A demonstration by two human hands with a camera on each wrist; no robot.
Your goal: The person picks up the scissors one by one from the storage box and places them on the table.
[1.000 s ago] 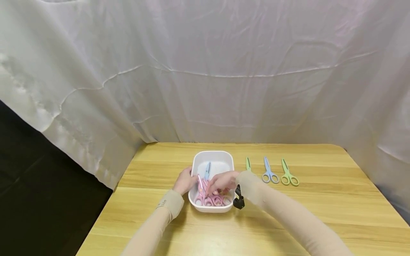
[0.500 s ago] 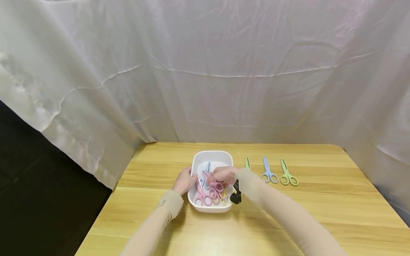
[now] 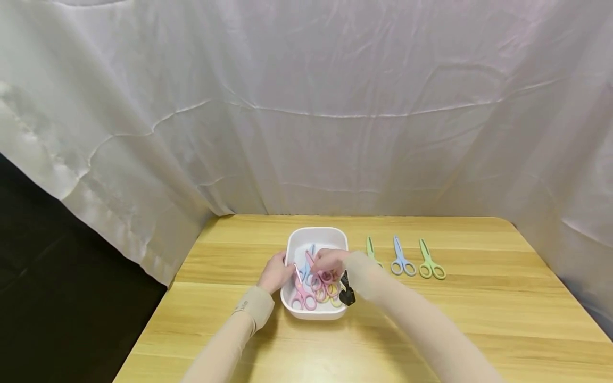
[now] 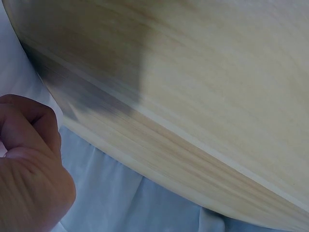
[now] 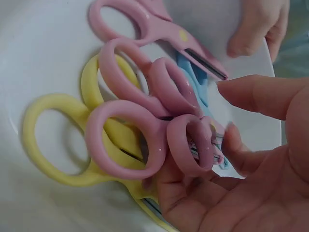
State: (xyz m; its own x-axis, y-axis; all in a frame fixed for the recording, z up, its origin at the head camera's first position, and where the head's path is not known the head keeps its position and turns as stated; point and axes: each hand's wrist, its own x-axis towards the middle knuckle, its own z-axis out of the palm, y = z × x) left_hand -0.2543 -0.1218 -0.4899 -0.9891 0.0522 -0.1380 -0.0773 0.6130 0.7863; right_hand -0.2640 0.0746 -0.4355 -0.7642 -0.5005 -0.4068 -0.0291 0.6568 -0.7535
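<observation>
A white plastic tray [image 3: 317, 315] holds a loose pile of scissors. My left hand [image 3: 276, 272] grips its left wall, thumb over the rim; the left wrist view shows that hand [image 4: 31, 164] only at its edge. Inside the tray, my right hand [image 3: 331, 259] has its fingers curled under a pair of pink scissors [image 5: 128, 140], handles toward the near wall. Another pair of pink scissors [image 5: 125, 53] overlaps it. Yellow scissors [image 5: 53, 101] lie beneath, and light blue scissors [image 5: 195, 79] show behind. More pink scissors [image 3: 304, 295] lie near the left hand.
On the wooden table [image 3: 479, 308], right of the tray, stand in a row green scissors [image 3: 371, 249], blue scissors [image 3: 401, 258] and further green scissors [image 3: 431, 261]. My right forearm partly covers the nearest pair. A pale curtain [image 3: 335, 133] hangs behind the table.
My right hand has shifted slightly within the tray and the pink scissors have spread apart. More of the blue and yellow scissors shows. My left hand stays on the tray wall.
</observation>
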